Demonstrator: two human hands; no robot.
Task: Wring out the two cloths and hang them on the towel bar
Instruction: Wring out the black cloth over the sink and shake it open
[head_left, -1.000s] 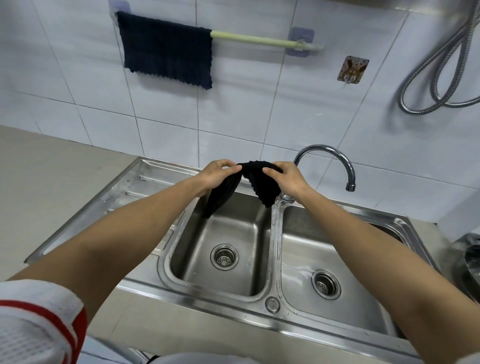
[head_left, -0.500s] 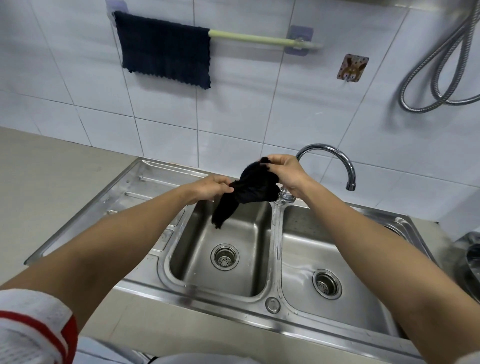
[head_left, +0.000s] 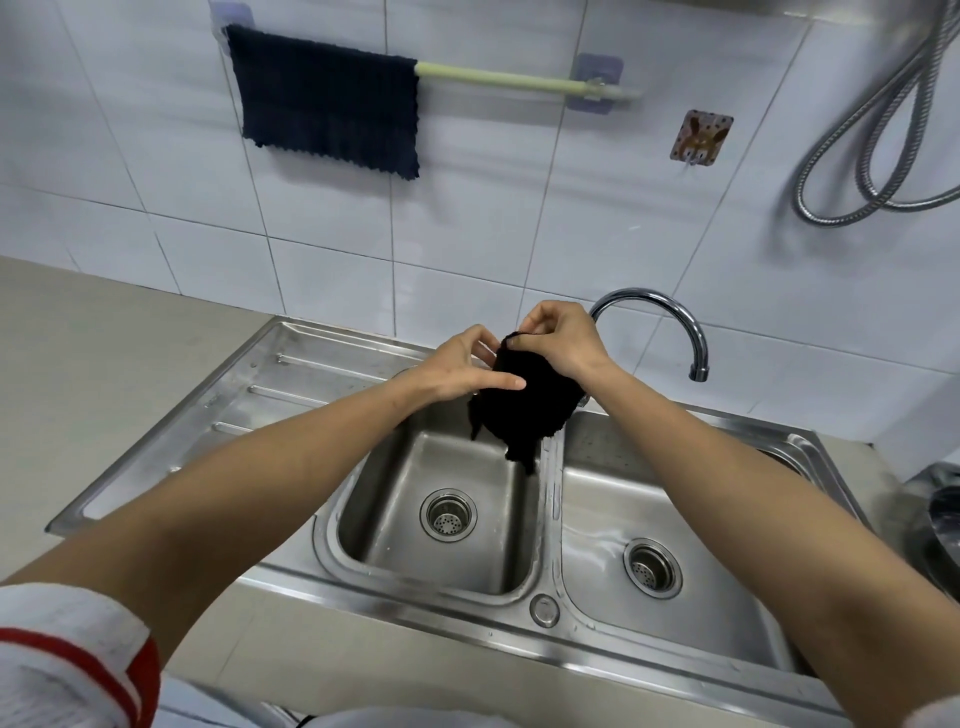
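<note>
White tiled wall (head_left: 467, 218) at back, beige surface (head_left: 93, 332) to the left. Stainless steel double-bowl sink (head_left: 545, 608) with a ribbed drainboard on its left side, a round strainer drain in each bowl. Curved chrome faucet (head_left: 670, 317) rises behind the divider, spout over the right bowl. Coiled metal shower hose (head_left: 872, 156) hangs at upper right. Pale yellow-green towel bar (head_left: 509, 79) on the wall, held by purple stick-on brackets. Dark navy textured cloth (head_left: 327, 104) draped over the bar's left end, hanging flat; right half of the bar bare. Small square patterned wall hook (head_left: 700, 137) right of the bar.

Second cloth, black crumpled cloth (head_left: 530, 400), held up in the air over the back of the left bowl, near the divider, lower end dangling into the bowl space, not touching the steel. Right hand (head_left: 561, 343) pinches the cloth's top edge with thumb and fingertips. Left hand (head_left: 462, 364) touches the cloth's left side, index finger stretched across its front, other fingers curled at the top edge; firm grip there cannot be told. White sleeve with red band (head_left: 67, 660) at lower left.
</note>
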